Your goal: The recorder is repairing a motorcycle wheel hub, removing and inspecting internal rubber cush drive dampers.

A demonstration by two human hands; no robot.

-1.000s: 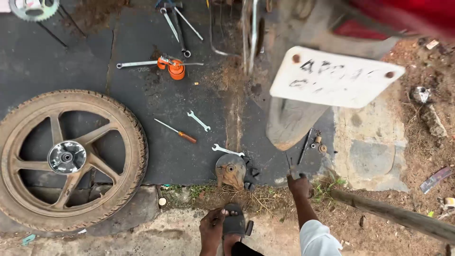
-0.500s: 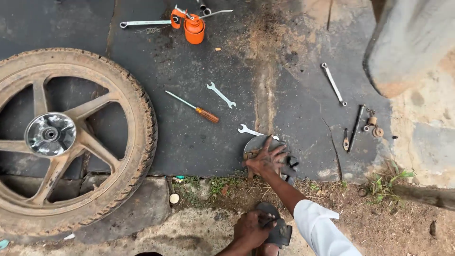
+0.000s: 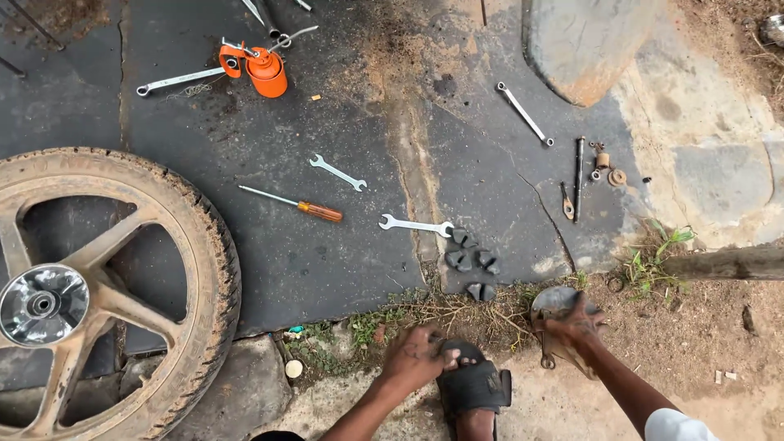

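My right hand point(image 3: 576, 327) grips a round, muddy metal hub part point(image 3: 552, 304) over the dirt at the mat's near edge. Several small dark rubber blocks point(image 3: 467, 263) lie loose on the black mat point(image 3: 327, 261), just left of and beyond that hand. My left hand point(image 3: 416, 359) lies with bent fingers over the front of a black sandal point(image 3: 475, 385) on my foot. An open-ended spanner point(image 3: 415, 224) lies beside the rubber blocks.
A muddy spoked wheel with its tyre point(image 3: 106, 286) lies at the left. On the mat are an orange-handled screwdriver point(image 3: 294, 204), a small spanner point(image 3: 337, 172), an orange oil can point(image 3: 266, 70), a long spanner point(image 3: 524, 113) and small bolts and bushes point(image 3: 600, 167). A grey tyre point(image 3: 584, 45) stands beyond.
My right hand has pulled the round metal part off the mat toward me and to the right, which uncovered the rubber blocks. The view has tilted down and closer.
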